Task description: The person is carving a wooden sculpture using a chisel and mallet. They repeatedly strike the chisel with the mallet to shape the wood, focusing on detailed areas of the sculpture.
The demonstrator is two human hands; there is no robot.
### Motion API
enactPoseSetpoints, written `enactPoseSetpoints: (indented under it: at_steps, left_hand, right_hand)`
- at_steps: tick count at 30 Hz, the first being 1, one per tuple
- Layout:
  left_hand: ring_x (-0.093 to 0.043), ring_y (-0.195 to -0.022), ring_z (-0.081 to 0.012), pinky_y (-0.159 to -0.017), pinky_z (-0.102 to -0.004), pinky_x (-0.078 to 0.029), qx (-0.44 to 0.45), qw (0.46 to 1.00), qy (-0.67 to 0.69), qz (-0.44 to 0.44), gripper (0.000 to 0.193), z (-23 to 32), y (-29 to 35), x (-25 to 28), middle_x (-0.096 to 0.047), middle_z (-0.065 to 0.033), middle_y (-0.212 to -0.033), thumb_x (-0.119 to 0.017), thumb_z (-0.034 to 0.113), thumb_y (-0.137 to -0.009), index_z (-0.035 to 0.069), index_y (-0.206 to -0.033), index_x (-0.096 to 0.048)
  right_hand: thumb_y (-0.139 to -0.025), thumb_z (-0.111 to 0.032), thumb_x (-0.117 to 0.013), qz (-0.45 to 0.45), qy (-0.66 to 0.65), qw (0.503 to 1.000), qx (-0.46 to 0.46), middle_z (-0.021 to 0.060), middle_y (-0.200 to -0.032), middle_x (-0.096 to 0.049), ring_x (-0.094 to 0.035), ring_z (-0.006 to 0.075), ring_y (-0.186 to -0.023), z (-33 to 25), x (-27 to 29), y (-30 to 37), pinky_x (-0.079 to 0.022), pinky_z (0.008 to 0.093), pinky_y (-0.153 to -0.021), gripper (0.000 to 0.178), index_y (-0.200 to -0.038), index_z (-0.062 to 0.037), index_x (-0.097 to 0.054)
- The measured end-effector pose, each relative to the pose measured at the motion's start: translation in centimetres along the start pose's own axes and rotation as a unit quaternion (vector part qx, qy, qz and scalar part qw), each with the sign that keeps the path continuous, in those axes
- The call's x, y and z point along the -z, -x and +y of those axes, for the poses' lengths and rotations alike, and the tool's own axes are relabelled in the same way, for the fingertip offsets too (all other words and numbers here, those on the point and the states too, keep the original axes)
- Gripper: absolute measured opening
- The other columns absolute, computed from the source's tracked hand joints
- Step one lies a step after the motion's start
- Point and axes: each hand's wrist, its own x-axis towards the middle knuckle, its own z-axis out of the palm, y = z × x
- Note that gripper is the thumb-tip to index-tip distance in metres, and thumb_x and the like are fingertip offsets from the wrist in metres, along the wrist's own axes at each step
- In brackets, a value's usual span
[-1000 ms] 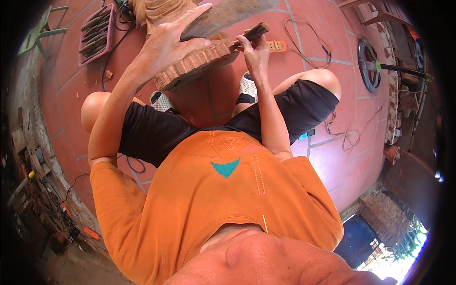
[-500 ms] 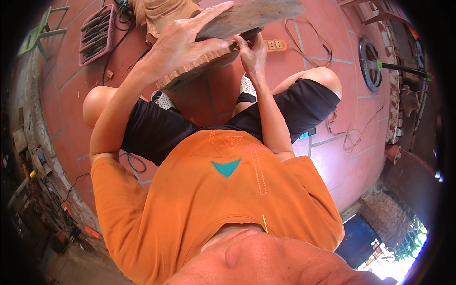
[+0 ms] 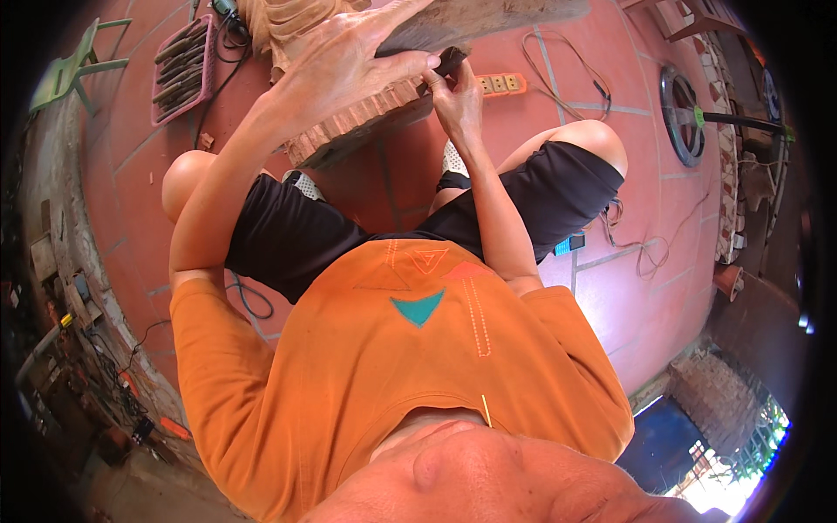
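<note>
A carved wooden block [image 3: 362, 113] with a ridged, grooved edge stands in front of me, between my feet. Over its top lies my left hand [image 3: 336, 70], fingers stretched and spread, thumb pointing right along the wood. My right hand [image 3: 458, 100] is at the block's right end, its thumb and fingers pinching a small dark piece [image 3: 451, 61]; the exact kind of this piece does not show. My left thumb tip is close beside the dark piece. Behind the hands, a greyish wood surface [image 3: 488, 22] reaches to the upper edge.
A pink basket [image 3: 210, 65] of several carving tools stands far left, near a green chair [image 3: 74, 65]. An orange power strip [image 3: 506, 84] lies right of the block, with a cable [image 3: 571, 48] beyond. A dark wheel-like ring [image 3: 671, 118] is at far right.
My right hand has shifted slightly left with the dark piece, which shows more beside my left thumb. My left hand has moved slightly up and right. The view has tilted a little.
</note>
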Motion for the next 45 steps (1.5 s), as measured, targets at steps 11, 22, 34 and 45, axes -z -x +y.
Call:
enactPoseSetpoints:
  at_steps: [11,22,34,45]
  left_hand:
    - [-0.067,-0.105,-0.0420,-0.092,-0.0468,-0.051,0.123,0.986,-0.041,-0.106,0.075,-2.1,1.5,-1.1,-0.067,-0.0243,-0.119,-0.073,0.037,-0.089,0.019,-0.154,-0.042]
    - [-0.065,-0.113,-0.0314,-0.099,-0.0386,-0.049,0.051,0.994,-0.027,-0.093,0.076,-1.3,1.2,0.7,-0.064,-0.0253,-0.125,-0.071,0.039,-0.092,0.003,-0.152,-0.041]
    - [-0.067,-0.099,-0.0432,-0.091,-0.0485,-0.051,0.062,0.997,0.020,-0.048,0.073,-1.7,1.8,-0.9,-0.068,-0.0255,-0.115,-0.073,0.037,-0.090,0.024,-0.155,-0.042]
    - [-0.067,-0.095,-0.0426,-0.087,-0.0496,-0.051,0.050,0.998,-0.005,-0.040,0.073,-0.8,1.3,-0.8,-0.069,-0.0251,-0.110,-0.072,0.035,-0.091,0.023,-0.155,-0.039]
  right_hand:
    - [-0.094,-0.005,-0.069,0.004,-0.231,0.966,-0.116,0.0099,-0.095,-0.070,-0.071,0.0180,-0.077,1.4,0.8,-1.1,-0.058,0.0296,-0.067,0.024,-0.113,0.0025,-0.058]
    - [-0.094,-0.003,-0.069,0.011,-0.239,0.966,-0.100,0.0073,-0.098,-0.066,-0.071,0.0167,-0.083,1.1,0.3,-0.7,-0.060,0.0300,-0.070,0.023,-0.112,0.0022,-0.056]
    - [-0.095,-0.004,-0.068,-0.001,-0.016,1.000,-0.007,0.0079,-0.098,-0.071,-0.070,0.0150,-0.085,0.5,-0.6,-0.8,-0.059,0.0287,-0.075,0.023,-0.115,0.0020,-0.061]
    - [-0.092,-0.007,-0.071,0.001,-0.024,1.000,-0.004,0.0108,-0.092,-0.072,-0.069,0.0171,-0.081,1.2,-0.7,-0.9,-0.057,0.0310,-0.071,0.022,-0.110,0.0018,-0.062]
